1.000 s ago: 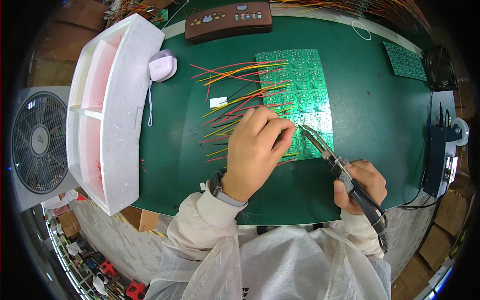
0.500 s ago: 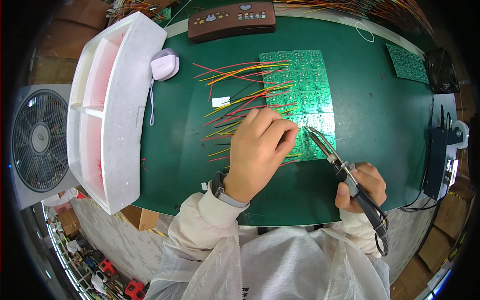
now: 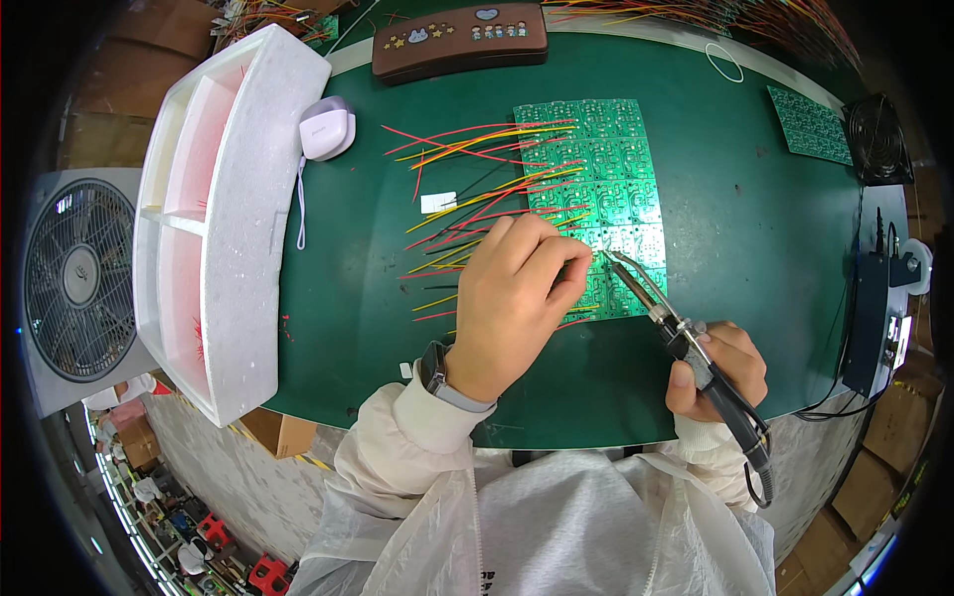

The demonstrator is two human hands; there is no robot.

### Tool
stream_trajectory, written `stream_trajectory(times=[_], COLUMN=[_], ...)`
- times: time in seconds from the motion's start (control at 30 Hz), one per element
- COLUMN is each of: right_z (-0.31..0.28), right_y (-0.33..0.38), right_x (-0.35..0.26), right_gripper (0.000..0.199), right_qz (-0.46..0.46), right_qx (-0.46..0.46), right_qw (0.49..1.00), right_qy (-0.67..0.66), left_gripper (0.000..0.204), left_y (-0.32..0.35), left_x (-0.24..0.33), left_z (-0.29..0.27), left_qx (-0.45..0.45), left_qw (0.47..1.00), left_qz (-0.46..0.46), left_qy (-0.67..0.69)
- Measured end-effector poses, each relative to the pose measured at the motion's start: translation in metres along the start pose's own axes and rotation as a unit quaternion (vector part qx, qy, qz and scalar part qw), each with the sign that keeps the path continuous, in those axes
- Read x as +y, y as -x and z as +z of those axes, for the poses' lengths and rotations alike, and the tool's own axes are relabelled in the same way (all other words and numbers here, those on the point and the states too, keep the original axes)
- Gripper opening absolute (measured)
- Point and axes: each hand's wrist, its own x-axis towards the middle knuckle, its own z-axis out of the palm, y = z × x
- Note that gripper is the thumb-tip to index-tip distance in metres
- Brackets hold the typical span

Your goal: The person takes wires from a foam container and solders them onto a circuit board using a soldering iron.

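Note:
A panel of green circuit boards [image 3: 621,169] lies on the green work mat. Several red, yellow and black wires [image 3: 487,194] run from its left part out over the mat. My left hand [image 3: 517,288] rests over the panel's lower left, thumb and forefinger pinched at a thin wire, mostly hidden by the fingers. A soldering iron [image 3: 720,387] with a curved metal feed tube is gripped in my right hand [image 3: 730,372]. Its tip meets the board just right of my left fingertips.
At the left stand a white foam tray [image 3: 243,219] with compartments, a fan [image 3: 79,273] and a lilac case [image 3: 328,131]. A brown pencil case [image 3: 460,45] sits at the back. Another board panel [image 3: 810,124], a small black fan [image 3: 878,139] and the blue soldering station [image 3: 870,318] are on the right.
The soldering iron's tip has shifted very slightly left, toward my left fingertips. My left hand stays in place over the panel.

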Motion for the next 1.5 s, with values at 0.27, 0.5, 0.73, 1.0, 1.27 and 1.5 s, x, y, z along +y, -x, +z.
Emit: stream_trajectory(times=[0.27,0.5,0.73,1.0,1.27,1.5], right_z=[-0.001,0.000,-0.005,-0.003,-0.002,0.000], right_y=[0.009,0.007,0.011,-0.004,0.000,0.002], right_x=[0.004,0.005,0.010,0.002,0.005,0.006], right_gripper=[0.035,0.035,0.032,0.026,0.026,0.026], right_qz=[0.117,0.186,0.248,0.267,0.219,0.209], right_qx=[0.126,0.185,0.204,0.218,0.208,0.203], right_qw=[0.984,0.964,0.942,0.936,0.951,0.956], right_qy=[-0.035,-0.044,-0.093,-0.075,-0.065,-0.043], left_gripper=[0.015,0.013,0.014,0.019,0.014,0.012], left_y=[-0.003,-0.017,-0.048,-0.106,-0.084,-0.087], left_x=[0.000,-0.012,-0.006,-0.145,-0.211,-0.190], left_z=[0.000,0.000,-0.062,-0.277,-0.246,-0.238], left_qx=[-0.013,-0.004,0.045,-0.070,-0.101,-0.079], left_qw=[0.999,1.000,0.981,0.909,0.946,0.945], left_qz=[-0.034,0.013,0.121,-0.174,-0.216,-0.256], left_qy=[0.022,-0.006,-0.142,-0.371,-0.220,-0.186])
